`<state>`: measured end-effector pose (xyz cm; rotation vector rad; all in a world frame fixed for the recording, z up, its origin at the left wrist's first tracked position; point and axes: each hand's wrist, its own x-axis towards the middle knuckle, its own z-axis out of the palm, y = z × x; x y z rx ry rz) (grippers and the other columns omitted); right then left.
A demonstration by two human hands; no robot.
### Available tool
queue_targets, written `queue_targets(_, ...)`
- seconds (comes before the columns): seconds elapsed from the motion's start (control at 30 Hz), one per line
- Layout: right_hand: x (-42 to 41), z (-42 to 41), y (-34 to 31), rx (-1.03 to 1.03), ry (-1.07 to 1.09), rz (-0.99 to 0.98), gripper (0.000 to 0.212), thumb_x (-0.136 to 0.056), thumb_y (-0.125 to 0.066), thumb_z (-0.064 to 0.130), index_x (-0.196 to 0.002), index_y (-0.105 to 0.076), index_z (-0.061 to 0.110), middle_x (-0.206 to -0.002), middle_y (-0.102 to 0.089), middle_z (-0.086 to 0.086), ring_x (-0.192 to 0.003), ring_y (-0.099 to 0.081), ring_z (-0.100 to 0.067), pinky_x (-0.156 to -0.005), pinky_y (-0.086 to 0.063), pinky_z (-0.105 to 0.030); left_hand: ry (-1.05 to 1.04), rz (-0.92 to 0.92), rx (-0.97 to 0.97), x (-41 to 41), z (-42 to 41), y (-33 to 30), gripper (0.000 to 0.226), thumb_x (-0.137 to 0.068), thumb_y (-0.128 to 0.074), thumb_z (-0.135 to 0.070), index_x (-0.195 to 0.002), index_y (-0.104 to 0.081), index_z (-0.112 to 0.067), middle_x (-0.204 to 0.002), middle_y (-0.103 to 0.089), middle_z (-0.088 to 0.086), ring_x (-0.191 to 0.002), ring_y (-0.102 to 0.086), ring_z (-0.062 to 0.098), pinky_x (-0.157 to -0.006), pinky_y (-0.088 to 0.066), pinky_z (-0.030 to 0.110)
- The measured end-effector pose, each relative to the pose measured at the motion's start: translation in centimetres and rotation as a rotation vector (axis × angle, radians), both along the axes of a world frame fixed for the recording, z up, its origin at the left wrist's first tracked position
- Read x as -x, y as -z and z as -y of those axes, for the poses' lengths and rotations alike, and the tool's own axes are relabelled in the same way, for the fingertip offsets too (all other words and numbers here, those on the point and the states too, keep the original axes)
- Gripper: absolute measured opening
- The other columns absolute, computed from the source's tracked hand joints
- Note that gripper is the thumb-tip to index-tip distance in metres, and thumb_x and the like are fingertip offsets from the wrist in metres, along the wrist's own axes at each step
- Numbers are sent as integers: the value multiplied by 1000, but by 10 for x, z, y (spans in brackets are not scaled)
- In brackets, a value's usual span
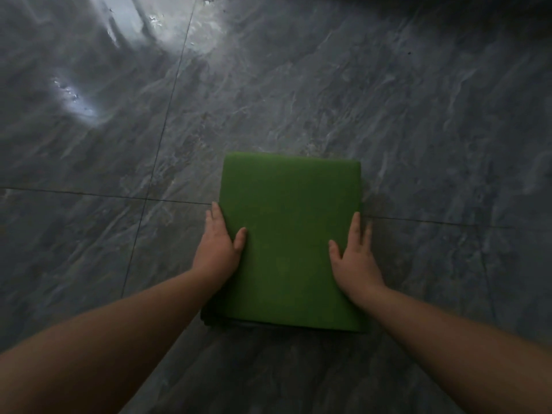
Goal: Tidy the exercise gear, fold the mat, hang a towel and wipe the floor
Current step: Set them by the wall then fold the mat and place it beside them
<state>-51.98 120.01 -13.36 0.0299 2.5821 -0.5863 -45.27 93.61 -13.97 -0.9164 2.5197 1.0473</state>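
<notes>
Both hands flat, fingers straight: left hand point(217, 243) & right hand point(355, 258) press side edges of folded green mat point(288, 240) on grey tile floor point(418, 115), frame centre.

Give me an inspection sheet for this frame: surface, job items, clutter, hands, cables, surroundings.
Surface: grey marble-look floor tiles, glossy, with dark grout lines and a bright glare patch at upper left.
Job's things: green mat folded into a flat rectangle, lying on the floor; layered edges show at its near left corner.
Clutter: a few small dark specks on the tiles.
Hands: left hand and right hand lie along the mat's side edges, thumbs on top, fingers straight.
Cables: nothing seen.
Surroundings: dark strip at the top right; cannot tell what it is.
</notes>
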Motion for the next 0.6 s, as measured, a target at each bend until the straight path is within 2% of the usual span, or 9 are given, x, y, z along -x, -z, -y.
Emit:
queue_targets(0.1, 4, 7, -3, -16, 66, 37, 82, -98, -42, 49, -154, 15, 35, -160, -18, -20, -136, -40, -41, -109, -39, -49, -72, 52, 45, 7, -1, -7, 90, -93, -55, -51, -158, 1, -26, -152, -41, 8, -133, -47, 29, -104, -43, 44)
queue_targets(0.17, 8, 10, -7, -32, 88, 53, 82, -97, -45, 48, -155, 11, 35, -149, -35, -21, -127, -48, -40, -104, -42, -47, -72, 115, 84, 13, 1, -13, 90, -91, -56, -55, -158, -3, -27, -146, -49, 7, -126, -54, 30, -99, -47, 42)
queue_targets(0.23, 11, 7, -9, 11, 127, 80, 82, -96, -50, 47, -156, 6, 38, -148, -41, -16, -126, -51, -37, -103, -43, -44, -92, 132, 47, 16, 5, -18, 89, -89, -60, -55, -157, -9, -28, -146, -50, 7, -126, -55, 30, -100, -47, 42)
queue_targets(0.4, 20, -5, -12, 316, 257, 81, 84, -88, -71, 30, -152, -18, 37, -146, -48, -7, -127, -52, -27, -108, -42, -40, -156, 86, -117, 19, 4, -22, 84, -90, -64, -47, -155, -14, -29, -147, -47, 9, -126, -53, 33, -102, -44, 43)
queue_targets(0.5, 21, -7, -18, 408, 280, 66, 82, -87, -74, 21, -151, -25, 32, -142, -50, -6, -120, -52, -19, -105, -41, -32, -211, 57, -225, 19, 5, -29, 82, -90, -67, -42, -154, -16, -30, -148, -45, 8, -128, -51, 33, -105, -42, 43)
queue_targets(0.6, 15, -4, -37, 481, 329, 31, 80, -87, -74, 16, -151, -28, 31, -141, -50, -2, -121, -53, -17, -104, -42, -32, -241, -18, -259, 15, 7, -51, 81, -89, -69, -38, -153, -19, -31, -148, -45, 6, -128, -51, 29, -106, -41, 42)
